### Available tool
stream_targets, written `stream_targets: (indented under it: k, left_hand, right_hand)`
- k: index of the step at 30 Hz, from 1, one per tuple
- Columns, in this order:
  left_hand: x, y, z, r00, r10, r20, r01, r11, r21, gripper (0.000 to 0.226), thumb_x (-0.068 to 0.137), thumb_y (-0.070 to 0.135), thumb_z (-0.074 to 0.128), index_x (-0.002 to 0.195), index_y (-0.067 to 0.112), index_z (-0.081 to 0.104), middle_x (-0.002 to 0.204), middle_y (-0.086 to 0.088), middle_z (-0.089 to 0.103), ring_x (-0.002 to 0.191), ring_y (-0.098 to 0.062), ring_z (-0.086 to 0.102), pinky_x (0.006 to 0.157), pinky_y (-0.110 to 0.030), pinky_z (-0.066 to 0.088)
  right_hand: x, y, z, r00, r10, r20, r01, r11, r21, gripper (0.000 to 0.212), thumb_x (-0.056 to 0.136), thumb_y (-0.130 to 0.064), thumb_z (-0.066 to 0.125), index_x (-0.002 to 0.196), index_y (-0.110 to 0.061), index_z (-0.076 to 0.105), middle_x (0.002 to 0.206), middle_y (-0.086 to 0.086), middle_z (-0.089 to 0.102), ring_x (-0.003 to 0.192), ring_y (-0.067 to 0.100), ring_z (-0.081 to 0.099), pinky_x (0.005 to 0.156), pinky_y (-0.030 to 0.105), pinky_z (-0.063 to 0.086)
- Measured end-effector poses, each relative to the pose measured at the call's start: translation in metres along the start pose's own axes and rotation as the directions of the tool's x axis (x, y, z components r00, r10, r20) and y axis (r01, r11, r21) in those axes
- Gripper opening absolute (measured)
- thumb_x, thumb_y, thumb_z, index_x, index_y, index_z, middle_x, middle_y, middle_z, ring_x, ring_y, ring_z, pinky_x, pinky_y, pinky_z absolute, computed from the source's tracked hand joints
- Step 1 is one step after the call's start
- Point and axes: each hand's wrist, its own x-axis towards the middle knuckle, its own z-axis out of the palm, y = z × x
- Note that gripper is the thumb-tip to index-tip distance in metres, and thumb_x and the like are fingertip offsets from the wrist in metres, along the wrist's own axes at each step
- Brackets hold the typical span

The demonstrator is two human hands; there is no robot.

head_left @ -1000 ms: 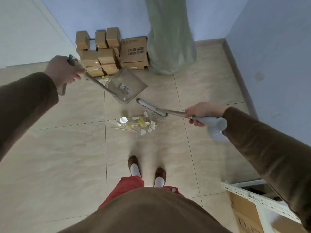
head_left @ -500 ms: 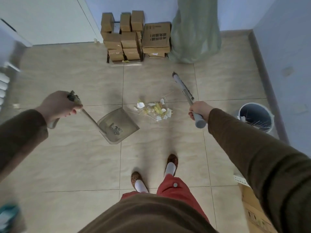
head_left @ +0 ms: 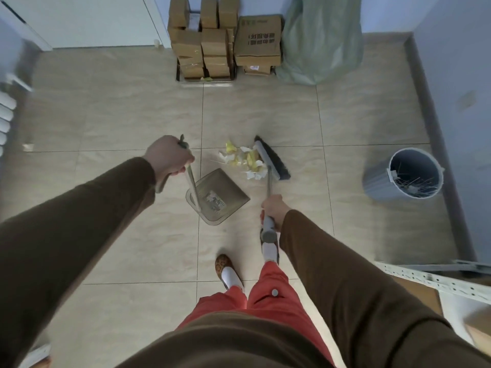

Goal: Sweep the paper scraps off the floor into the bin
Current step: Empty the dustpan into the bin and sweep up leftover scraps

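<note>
- Paper scraps point(head_left: 245, 160) lie heaped mid-floor, touching the broom point(head_left: 271, 162) head.
- Dustpan point(head_left: 218, 195) sits just beside the heap.
- Right hand point(head_left: 273, 211) curls round the broom handle; left hand point(head_left: 168, 155) curls round the dustpan handle.
- Bin point(head_left: 403, 173) stands near the right wall.

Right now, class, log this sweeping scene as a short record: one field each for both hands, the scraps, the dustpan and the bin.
left hand: holds the dustpan handle
right hand: holds the broom handle
broom: head on the floor, against the right side of the scraps
paper scraps: white and yellow pile on the floor
dustpan: just near-left of the pile, no pile scraps in it yet
bin: blue, far right by the wall
</note>
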Motion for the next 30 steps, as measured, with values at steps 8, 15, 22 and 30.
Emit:
stream_targets:
  k: [8,15,22,30]
  left_hand:
    - [0.017,0.005,-0.001,0.992,-0.121,-0.034,0.115,0.981,-0.155,0.017,0.085,0.004,0.057,0.095,-0.009,0.063,0.073,-0.021,0.066,0.051,-0.021,0.051,0.049,-0.027,0.042]
    - [0.017,-0.014,-0.013,0.974,-0.221,-0.054,0.194,0.93,-0.314,0.013,0.083,0.005,0.058,0.094,0.0,0.062,0.07,-0.018,0.063,0.047,-0.017,0.044,0.048,-0.025,0.037]
    - [0.02,-0.009,0.01,0.948,-0.302,0.101,0.315,0.845,-0.432,0.007,0.085,0.006,0.056,0.09,0.003,0.058,0.065,-0.013,0.053,0.043,-0.018,0.041,0.046,-0.022,0.036]
    - [0.021,-0.022,0.016,0.947,-0.282,0.152,0.321,0.853,-0.413,0.008,0.088,0.013,0.054,0.095,0.007,0.054,0.077,-0.017,0.054,0.045,-0.021,0.039,0.046,-0.024,0.034]
  right_hand:
    - [-0.058,0.004,-0.034,0.977,0.042,0.208,-0.118,0.921,0.37,0.022,0.099,-0.015,0.041,0.078,-0.01,0.044,0.058,0.0,0.042,0.031,0.009,0.04,0.031,0.015,0.035]
    - [-0.064,-0.025,-0.068,0.982,-0.182,0.052,0.175,0.978,0.113,0.027,0.1,-0.009,0.042,0.126,-0.017,0.042,0.072,0.008,0.049,0.046,0.011,0.043,0.037,0.02,0.04]
    - [0.035,-0.122,-0.069,0.972,-0.23,0.041,0.221,0.851,-0.476,0.024,0.103,-0.011,0.033,0.125,-0.01,0.043,0.079,0.009,0.048,0.057,0.014,0.043,0.044,0.025,0.04]
    - [0.012,-0.056,-0.059,0.987,-0.014,0.159,0.06,0.957,-0.285,0.033,0.099,-0.008,0.04,0.13,-0.02,0.039,0.079,0.01,0.05,0.05,0.011,0.043,0.037,0.019,0.041]
